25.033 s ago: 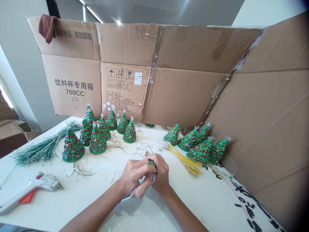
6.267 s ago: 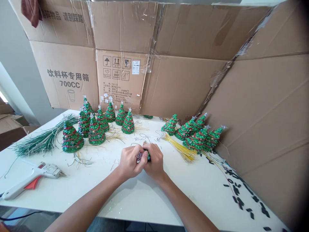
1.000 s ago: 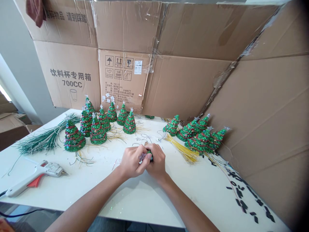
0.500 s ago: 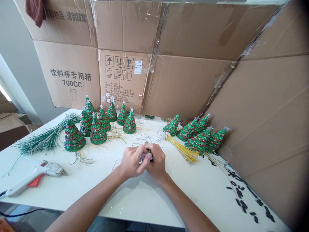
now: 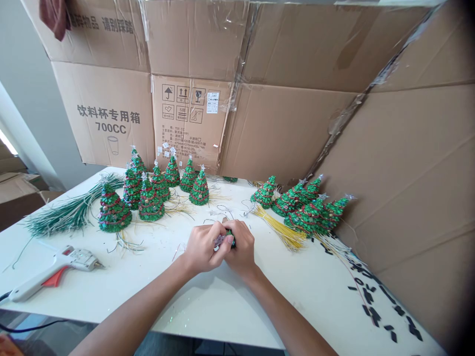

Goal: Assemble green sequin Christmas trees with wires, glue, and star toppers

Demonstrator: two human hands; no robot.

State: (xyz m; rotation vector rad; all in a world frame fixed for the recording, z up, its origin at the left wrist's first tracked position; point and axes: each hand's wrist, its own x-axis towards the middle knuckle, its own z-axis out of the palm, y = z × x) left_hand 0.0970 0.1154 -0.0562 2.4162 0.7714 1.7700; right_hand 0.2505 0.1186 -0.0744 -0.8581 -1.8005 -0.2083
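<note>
Both my hands meet over the middle of the white table (image 5: 208,306). My right hand (image 5: 242,249) is wrapped round a small green tree ornament (image 5: 230,241), of which only a green sliver shows between the fingers. My left hand (image 5: 201,248) pinches a small glittery silver piece (image 5: 219,241) against the top of that ornament. Most of the ornament is hidden by my fingers.
Several finished green trees (image 5: 148,190) stand at the back left, more lie tipped at the right (image 5: 308,210). A glue gun (image 5: 52,272) lies front left, green wires (image 5: 67,215) far left, yellow wires (image 5: 278,230) right. Cardboard walls (image 5: 282,118) close the back and right.
Over the last second nothing has visibly moved. Compared with 25 s ago, the white wire that hung from my hands is gone and a silver piece sits at my left fingertips.
</note>
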